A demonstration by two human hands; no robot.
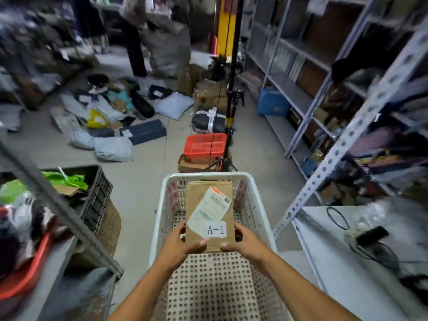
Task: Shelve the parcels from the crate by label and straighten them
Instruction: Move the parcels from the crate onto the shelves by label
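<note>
Head view, lower centre: left hand point(183, 243) and right hand point(245, 243) each grip the parcel point(209, 216) over the white crate point(157, 218), pinching its near corners so label A-1 point(215, 229) faces up for reading.

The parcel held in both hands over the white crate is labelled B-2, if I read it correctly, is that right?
Not quite: the parcel is labelled A-1, as the head view shows. The left hand and right hand do hold it over the white crate.

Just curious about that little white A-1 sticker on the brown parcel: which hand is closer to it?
Left, narrowly. The left hand grips the parcel's near-left corner, thumb just below the A-1 sticker; the right hand holds the right edge, slightly farther.
</note>
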